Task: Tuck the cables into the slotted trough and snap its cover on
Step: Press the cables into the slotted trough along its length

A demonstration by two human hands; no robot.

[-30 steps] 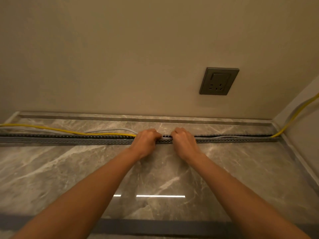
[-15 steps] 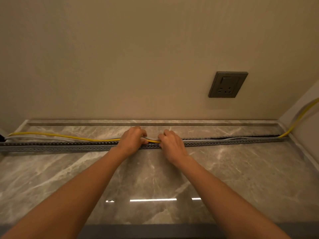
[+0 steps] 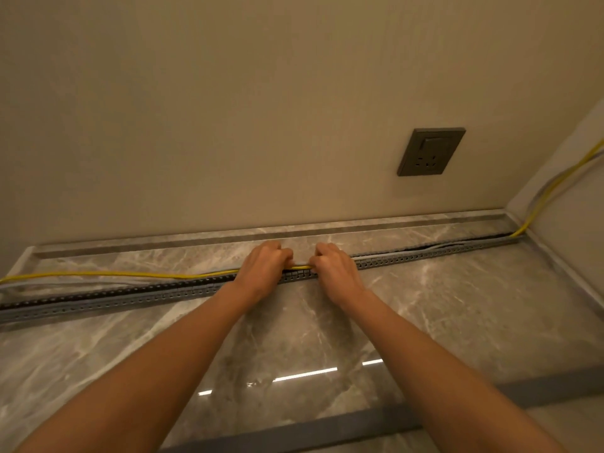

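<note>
Both hands have shifted left along the trough [image 3: 137, 294] since a second ago; the left hand [image 3: 261, 271] and right hand [image 3: 336, 269] each pinch the yellow cable [image 3: 114, 274] over its middle, on the marble floor [image 3: 425, 305] by the wall

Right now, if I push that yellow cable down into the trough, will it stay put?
Probably springy: the yellow cable bows outside the trough on the left. It likely bends easily, since both hands pinch it low.
</note>
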